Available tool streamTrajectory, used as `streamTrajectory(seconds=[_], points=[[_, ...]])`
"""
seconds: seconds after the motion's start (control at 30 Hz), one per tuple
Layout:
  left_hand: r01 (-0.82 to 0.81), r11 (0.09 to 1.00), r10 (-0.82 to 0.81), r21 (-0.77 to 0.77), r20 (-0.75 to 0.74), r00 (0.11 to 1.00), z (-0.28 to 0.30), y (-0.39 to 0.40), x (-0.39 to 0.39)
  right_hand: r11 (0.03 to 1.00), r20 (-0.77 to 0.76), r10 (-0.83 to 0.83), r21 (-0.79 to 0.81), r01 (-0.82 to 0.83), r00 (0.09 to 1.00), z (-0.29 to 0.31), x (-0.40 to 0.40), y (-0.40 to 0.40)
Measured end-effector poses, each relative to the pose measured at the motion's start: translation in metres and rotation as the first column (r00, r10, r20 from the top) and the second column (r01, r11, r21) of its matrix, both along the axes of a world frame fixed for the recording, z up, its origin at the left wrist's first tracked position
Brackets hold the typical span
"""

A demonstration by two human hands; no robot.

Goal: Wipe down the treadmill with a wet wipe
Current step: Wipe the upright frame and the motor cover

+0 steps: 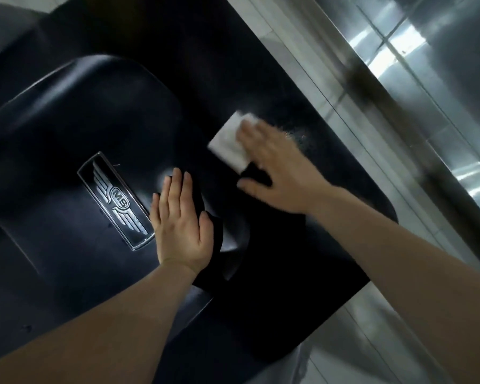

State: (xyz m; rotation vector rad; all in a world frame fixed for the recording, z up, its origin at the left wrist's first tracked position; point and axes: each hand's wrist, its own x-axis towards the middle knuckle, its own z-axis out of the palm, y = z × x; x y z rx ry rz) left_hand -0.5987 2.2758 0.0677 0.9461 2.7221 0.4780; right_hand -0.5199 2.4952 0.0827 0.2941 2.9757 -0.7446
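Observation:
The treadmill's black motor cover [75, 128] fills the left and middle of the view, with a chrome winged "MS" badge [116, 200] on it. A folded white wet wipe [227, 142] lies flat on the black surface to the right of the raised hood. My right hand [275, 173] presses on the wipe with fingers spread; the hand is blurred. My left hand [182, 223] rests flat, fingers together, on the hood's right edge beside the badge, holding nothing.
Pale floor tiles [294, 51] run along the right of the treadmill. Beyond them stands a shiny metal wall or panel [427, 65] with bright reflections. A speckled dusty or wet patch [297, 134] shows on the black surface just beyond my right hand.

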Motion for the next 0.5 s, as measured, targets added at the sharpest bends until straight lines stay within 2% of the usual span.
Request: streamTrajectory(seconds=[0.03,0.07,0.1,0.13,0.17,0.2,0.23,0.27,0.33,0.4,0.43,0.47,0.5], points=[[-0.002,1.000,0.002,0.000,0.002,1.000,0.001,0.000,0.000,0.990,0.007,0.133,0.041,-0.133,0.991,-0.001,0.010,0.002],[-0.004,1.000,0.004,0.001,0.003,1.000,0.001,0.001,0.001,0.983,0.015,0.158,0.094,-0.158,0.987,-0.006,0.017,0.012],[-0.005,1.000,0.005,0.000,0.006,1.000,0.002,0.001,0.001,0.991,0.034,0.063,0.116,-0.066,0.997,-0.011,0.025,0.024],[-0.004,1.000,0.004,-0.002,0.012,1.000,0.003,0.001,0.001,0.988,0.073,-0.137,0.088,0.130,0.988,-0.014,0.034,0.036],[-0.003,1.000,0.003,-0.005,0.017,1.000,0.004,0.001,0.002,0.932,0.127,-0.361,0.033,0.360,0.924,-0.017,0.041,0.046],[-0.002,1.000,0.002,-0.006,0.021,1.000,0.004,0.000,0.001,0.856,0.173,-0.507,-0.015,0.517,0.845,-0.019,0.047,0.049],[-0.002,1.000,0.002,-0.007,0.024,1.000,0.005,-0.001,0.001,0.822,0.186,-0.552,-0.043,0.568,0.813,-0.017,0.050,0.041],[-0.004,1.000,0.004,-0.006,0.023,1.000,0.005,-0.001,0.001,0.853,0.138,-0.510,-0.049,0.520,0.849,-0.015,0.050,0.025],[-0.006,1.000,0.006,0.002,0.016,1.000,0.006,-0.001,0.001,0.974,0.028,-0.220,-0.046,0.221,0.975,-0.002,0.052,-0.012],[-0.005,1.000,0.005,0.009,0.015,1.000,0.006,0.000,0.000,0.998,0.036,0.052,0.032,-0.053,0.998,-0.001,0.062,-0.025],[-0.007,1.000,0.007,0.010,0.016,1.000,0.006,0.000,-0.001,0.995,0.045,0.051,0.084,-0.055,0.998,-0.005,0.067,-0.020],[-0.006,1.000,0.006,0.008,0.019,1.000,0.006,-0.001,-0.001,0.991,0.038,-0.066,0.117,0.061,0.997,-0.013,0.073,-0.011],[-0.002,1.000,0.001,0.006,0.022,1.000,0.006,-0.002,0.000,0.959,0.045,-0.272,0.099,0.266,0.961,-0.020,0.080,-0.002]])
